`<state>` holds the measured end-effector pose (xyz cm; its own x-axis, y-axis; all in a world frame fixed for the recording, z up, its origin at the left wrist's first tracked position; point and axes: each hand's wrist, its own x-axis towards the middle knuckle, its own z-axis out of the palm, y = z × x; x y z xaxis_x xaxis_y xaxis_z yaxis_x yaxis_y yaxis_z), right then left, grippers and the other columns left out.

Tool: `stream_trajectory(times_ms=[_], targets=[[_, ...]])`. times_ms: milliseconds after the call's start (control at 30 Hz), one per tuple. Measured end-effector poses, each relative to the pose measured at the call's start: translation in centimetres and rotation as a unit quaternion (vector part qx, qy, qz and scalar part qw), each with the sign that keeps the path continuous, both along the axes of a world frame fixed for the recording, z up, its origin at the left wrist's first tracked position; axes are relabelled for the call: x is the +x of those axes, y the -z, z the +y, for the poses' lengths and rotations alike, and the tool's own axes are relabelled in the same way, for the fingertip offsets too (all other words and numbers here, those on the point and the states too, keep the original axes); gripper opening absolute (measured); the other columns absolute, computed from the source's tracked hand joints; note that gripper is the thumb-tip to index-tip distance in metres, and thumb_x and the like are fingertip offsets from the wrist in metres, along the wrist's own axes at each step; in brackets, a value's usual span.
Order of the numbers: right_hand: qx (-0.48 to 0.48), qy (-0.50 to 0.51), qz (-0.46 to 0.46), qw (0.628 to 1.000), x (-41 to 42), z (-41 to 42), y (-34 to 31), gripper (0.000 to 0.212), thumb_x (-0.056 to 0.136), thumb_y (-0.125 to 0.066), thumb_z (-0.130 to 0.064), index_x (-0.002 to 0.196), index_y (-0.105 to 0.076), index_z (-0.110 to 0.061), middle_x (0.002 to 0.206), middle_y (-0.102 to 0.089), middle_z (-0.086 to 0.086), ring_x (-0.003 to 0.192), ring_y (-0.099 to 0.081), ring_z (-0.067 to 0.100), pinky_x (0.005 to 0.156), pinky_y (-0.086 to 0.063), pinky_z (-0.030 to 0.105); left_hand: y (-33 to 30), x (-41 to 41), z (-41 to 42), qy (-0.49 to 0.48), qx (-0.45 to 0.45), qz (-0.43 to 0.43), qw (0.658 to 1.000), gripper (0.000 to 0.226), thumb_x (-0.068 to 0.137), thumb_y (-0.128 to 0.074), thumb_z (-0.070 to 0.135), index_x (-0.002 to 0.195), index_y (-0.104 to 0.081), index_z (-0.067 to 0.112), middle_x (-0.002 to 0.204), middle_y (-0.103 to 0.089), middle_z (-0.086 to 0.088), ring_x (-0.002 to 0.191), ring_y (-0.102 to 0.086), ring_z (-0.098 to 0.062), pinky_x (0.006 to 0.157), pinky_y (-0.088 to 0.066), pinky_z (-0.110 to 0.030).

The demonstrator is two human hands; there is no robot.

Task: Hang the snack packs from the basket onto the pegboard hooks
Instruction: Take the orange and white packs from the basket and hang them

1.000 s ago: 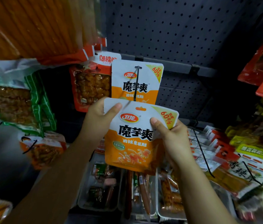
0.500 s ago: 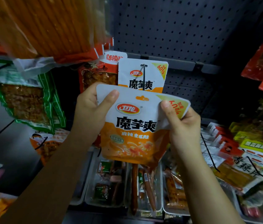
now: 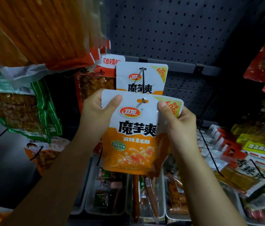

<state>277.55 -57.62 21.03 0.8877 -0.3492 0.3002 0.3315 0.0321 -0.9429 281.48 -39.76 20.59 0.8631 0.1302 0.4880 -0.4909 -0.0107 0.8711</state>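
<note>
While the hook's dark tip (image 3: 143,100) is showing through the orange hang slot, the snack pack (image 3: 132,136) is being held up by both hands, one at each top corner — a hold that is keeping the white header flat, so that the slot stays facing the wire. The left hand (image 3: 98,112) is pinching the top left corner, thumb laid across the front and fingers behind. The right hand (image 3: 179,126) is gripping the top right corner and right edge, its thumb pressing on the yellow 60% flash, and that corner is bending forward a little under it. Neither hand is spread wide; both are closed on the pack.

An identical pack (image 3: 140,77) is already hanging further back on the same wire, up against the pegboard (image 3: 169,30), just below the grey rail (image 3: 182,67) that carries the hook. The held pack is sitting in front of and lower than it, overlapping its bottom edge — judging by that, it is only on the outer end of the wire and is not yet slid home.

The likely next need is a push back along the hook before letting go; released here, the pack could slip off the tip. The basket is not in view. Red packs (image 3: 96,82) are hanging just left of the pair, and clear trays of sausages (image 3: 144,193) are lying below the hands.
</note>
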Motion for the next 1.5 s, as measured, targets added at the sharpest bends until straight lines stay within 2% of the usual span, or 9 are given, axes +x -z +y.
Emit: stream_trajectory(times_ms=[333, 633, 700, 800, 933, 1000, 1133, 1333, 1500], targets=[[-0.019, 0.001, 0.005, 1.0, 5.0, -1.1, -0.7, 0.011, 0.089, -0.065, -0.018, 0.079, -0.07, -0.019, 0.071, -0.074, -0.009, 0.067, -0.068, 0.003, 0.058, -0.051, 0.018, -0.6, 5.7, -1.5, -0.012, 0.037, 0.027, 0.999, 0.007, 0.09, -0.062, 0.02, 0.094, -0.064, 0.025, 0.09, -0.069, 0.015, 0.081, -0.068, -0.001, 0.068, -0.055, -0.018], [-0.074, 0.009, 0.041, 0.996, 11.4, -2.7, -1.6, 0.012, 0.089, -0.066, -0.019, 0.094, -0.069, -0.01, 0.085, -0.071, -0.003, 0.074, -0.067, 0.005, 0.064, -0.051, 0.019, -2.0, 11.3, -2.2, -0.049, 0.114, 0.011, 0.992, 0.02, 0.089, -0.063, 0.018, 0.106, -0.067, 0.008, 0.089, -0.066, 0.009, 0.071, -0.059, 0.013, 0.064, -0.046, -0.005], [-0.098, 0.014, 0.048, 0.994, 12.6, -2.9, -1.5, 0.016, 0.089, -0.066, -0.022, 0.097, -0.069, -0.008, 0.088, -0.072, -0.001, 0.075, -0.066, 0.006, 0.066, -0.051, 0.022, -2.3, 12.2, -2.3, -0.085, 0.146, 0.007, 0.986, 0.022, 0.088, -0.064, 0.023, 0.102, -0.066, 0.005, 0.078, -0.064, 0.003, 0.06, -0.054, 0.005, 0.055, -0.041, -0.01], [-0.147, 0.039, 0.054, 0.987, 14.2, -3.2, -1.5, 0.02, 0.088, -0.066, -0.027, 0.096, -0.07, -0.009, 0.088, -0.072, 0.002, 0.076, -0.066, 0.009, 0.068, -0.052, 0.029, -2.8, 13.2, -2.8, -0.134, 0.171, 0.024, 0.976, 0.033, 0.087, -0.065, 0.029, 0.106, -0.066, 0.002, 0.087, -0.066, -0.016, 0.073, -0.056, -0.024, 0.061, -0.044, -0.028], [-0.184, 0.093, 0.084, 0.975, 16.0, -3.2, -1.8, 0.021, 0.085, -0.067, -0.037, 0.091, -0.07, -0.017, 0.088, -0.073, 0.003, 0.084, -0.069, 0.02, 0.079, -0.056, 0.046, -2.8, 14.2, -3.6, -0.169, 0.169, 0.029, 0.971, 0.034, 0.086, -0.067, 0.028, 0.096, -0.064, -0.004, 0.097, -0.063, -0.028, 0.09, -0.057, -0.041, 0.049, -0.031, -0.007], [-0.201, 0.126, 0.1, 0.966, 16.5, -3.0, -1.9, 0.023, 0.082, -0.067, -0.043, 0.087, -0.068, -0.02, 0.084, -0.071, 0.0, 0.081, -0.068, 0.02, 0.078, -0.055, 0.047, -2.7, 14.4, -3.9, -0.183, 0.168, 0.025, 0.968, 0.033, 0.086, -0.067, 0.027, 0.093, -0.064, -0.005, 0.096, -0.062, -0.029, 0.09, -0.056, -0.042, 0.046, -0.03, -0.014], [-0.219, 0.164, 0.079, 0.959, 16.0, -3.0, -0.8, 0.029, 0.081, -0.069, -0.042, 0.091, -0.055, -0.018, 0.09, -0.062, -0.002, 0.083, -0.061, 0.02, 0.077, -0.052, 0.045, -1.3, 14.3, -4.0, -0.187, 0.162, 0.018, 0.969, 0.036, 0.084, -0.07, 0.025, 0.103, -0.061, -0.004, 0.107, -0.059, -0.027, 0.092, -0.057, -0.037, 0.074, -0.042, -0.032], [-0.206, 0.071, 0.124, 0.968, 14.5, -3.7, 3.3, 0.071, 0.09, -0.062, -0.034, 0.147, -0.024, -0.015, 0.148, -0.036, 0.007, 0.133, -0.039, 0.022, 0.107, -0.038, 0.04, 3.8, 12.6, -3.9, -0.136, 0.105, 0.093, 0.981, 0.066, 0.083, -0.07, 0.014, 0.138, -0.035, 0.016, 0.139, -0.043, -0.006, 0.123, -0.047, -0.019, 0.1, -0.043, -0.035], [-0.2, 0.043, 0.138, 0.969, 14.1, -3.0, 4.6, 0.049, 0.097, -0.051, -0.029, 0.141, -0.034, -0.015, 0.128, -0.056, 0.004, 0.111, -0.054, 0.019, 0.085, -0.039, 0.027, 6.0, 12.2, -3.9, -0.144, 0.173, 0.104, 0.969, 0.056, 0.087, -0.064, 0.014, 0.138, -0.042, 0.008, 0.134, -0.045, -0.015, 0.121, -0.049, -0.029, 0.095, -0.043, -0.035]])
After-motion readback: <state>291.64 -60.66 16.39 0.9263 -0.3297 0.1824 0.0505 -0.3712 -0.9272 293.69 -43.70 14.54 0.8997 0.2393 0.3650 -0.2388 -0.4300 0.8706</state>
